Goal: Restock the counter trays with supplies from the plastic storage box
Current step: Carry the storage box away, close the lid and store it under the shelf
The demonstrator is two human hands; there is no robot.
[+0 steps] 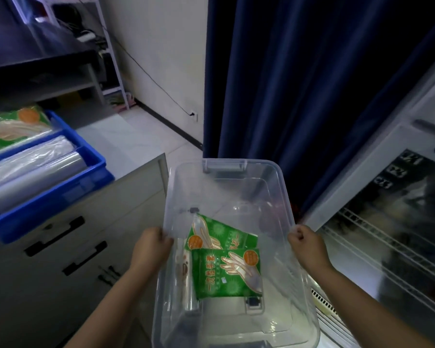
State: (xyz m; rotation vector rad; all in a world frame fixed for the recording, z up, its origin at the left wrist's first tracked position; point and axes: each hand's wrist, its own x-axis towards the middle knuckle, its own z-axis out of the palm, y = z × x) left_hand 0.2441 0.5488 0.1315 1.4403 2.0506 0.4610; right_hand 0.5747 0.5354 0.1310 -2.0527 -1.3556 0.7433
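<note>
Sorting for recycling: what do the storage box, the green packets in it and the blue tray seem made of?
The storage box: clear glossy rigid plastic; contents show through. Green glove packets: apparently thin plastic film; glossy glints. Blue tray: probably opaque moulded plastic; uniform colour, thick rim.

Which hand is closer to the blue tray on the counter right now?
Left. The left hand grips the clear box by its left rim, the side facing the blue tray. The right hand grips the opposite rim, with the box between.
</note>
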